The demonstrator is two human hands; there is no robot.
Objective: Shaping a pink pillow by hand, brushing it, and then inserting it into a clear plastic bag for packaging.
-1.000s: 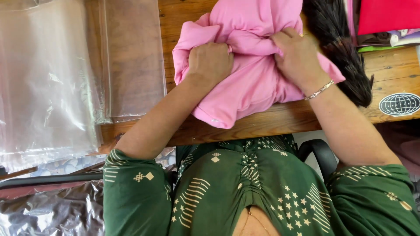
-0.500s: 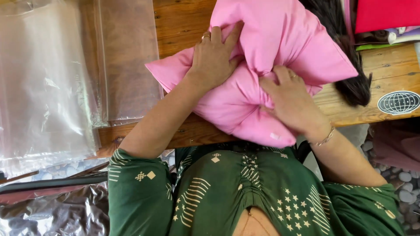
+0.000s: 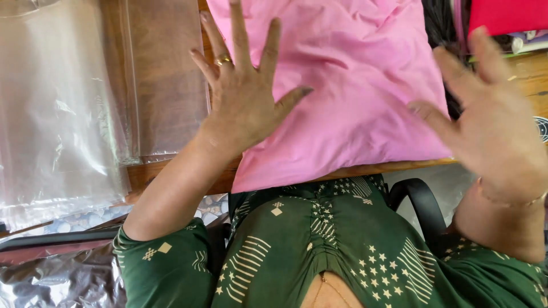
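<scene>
- Two bare hands are spread flat and wide, and neither grips anything.
- Left hand (image 3: 242, 100), with a gold ring on one finger, lies palm-down with fingers splayed on the left part of the pink pillow (image 3: 337, 97); its thumb points right across the fabric.
- Right hand (image 3: 494, 122) is open too, fingers apart and slightly blurred; it is at the pillow's right edge, its fingertips over the pink fabric. Whether it presses on the pillow or floats just above it cannot be told. A thin bangle circles its wrist.
- That pillow is plump and somewhat creased. It lies on the wooden table (image 3: 171, 171), its near edge reaching the table's front edge, just in front of the person's chest.
- Clear plastic bags (image 3: 57, 102) lie flat on the table to the left, well apart from the pillow, with one over the brown wood beside the left hand.
- Dark hair-like material (image 3: 439, 23) shows beyond the pillow's upper right corner, with something red (image 3: 508, 14) next to it.
- Green patterned sleeves and a black chair armrest (image 3: 425, 208) fill the bottom, with crinkled silver foil (image 3: 51, 282) at the lower left.
</scene>
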